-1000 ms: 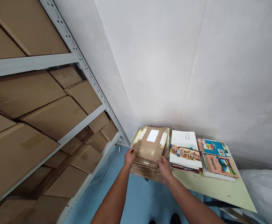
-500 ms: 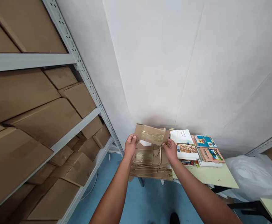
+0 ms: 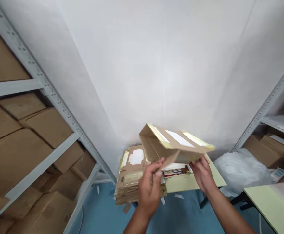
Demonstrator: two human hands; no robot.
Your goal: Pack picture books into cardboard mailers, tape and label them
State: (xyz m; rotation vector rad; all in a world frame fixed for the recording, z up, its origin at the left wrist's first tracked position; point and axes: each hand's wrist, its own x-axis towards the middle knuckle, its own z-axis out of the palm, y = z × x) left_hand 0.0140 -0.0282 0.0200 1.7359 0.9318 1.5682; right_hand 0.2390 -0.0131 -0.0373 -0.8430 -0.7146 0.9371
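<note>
The cardboard box (image 3: pixel 154 148), raised above the table (image 3: pixel 183 184), looks light and fairly stiff (edges suit gripping), left hand (image 3: pixel 148 187) pinching a flap, right hand (image 3: pixel 202 174) curled around its lower edge.

Opened carton (image 3: pixel 170 139) held up: one | white labels (image 3: pixel 179 138) I can make out on it: three | pile of flattened cardboard (image 3: pixel 131 178): one | tabletops (image 3: pixel 184 185): two | storage racks (image 3: pixel 12 88): two | bulging plastic bag (image 3: pixel 241 172): one
</note>
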